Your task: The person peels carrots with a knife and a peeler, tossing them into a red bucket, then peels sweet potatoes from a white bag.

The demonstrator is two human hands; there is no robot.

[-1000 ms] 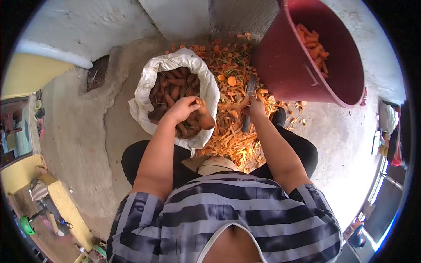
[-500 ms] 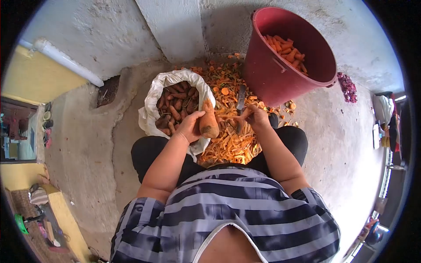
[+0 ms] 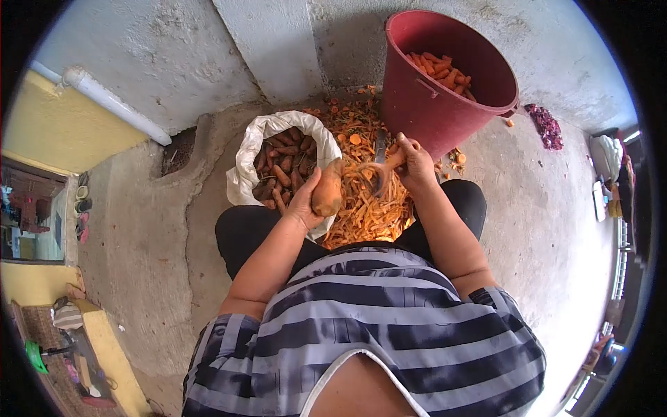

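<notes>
My left hand (image 3: pixel 306 201) is wrapped round a thick carrot (image 3: pixel 328 189), partly peeled, held beside the white sack (image 3: pixel 240 163). Unpeeled carrots (image 3: pixel 283 163) fill that sack, its top rolled open. In my right hand (image 3: pixel 417 167) is a vegetable peeler (image 3: pixel 394 159) with an orange handle, its forked head pointing left, apart from the carrot. Below both hands, a heap of orange peelings (image 3: pixel 368 221) covers the floor. A broad knife blade (image 3: pixel 381 144) lies on the heap, its lower part hidden behind the peeler.
A tall dark red bucket (image 3: pixel 424 115) stands at the back right, with peeled carrots (image 3: pixel 442 72) inside. Behind it rises a grey wall (image 3: pixel 347 42). A purple-red bundle (image 3: pixel 544 127) lies by the wall at the right. A floor recess (image 3: pixel 179 151) is at the left.
The carrot has turned in my left hand and shows a smoother, lighter side. My right hand has lifted slightly, bringing the peeler's handle and head into clearer view. The whole view has shifted a little.
</notes>
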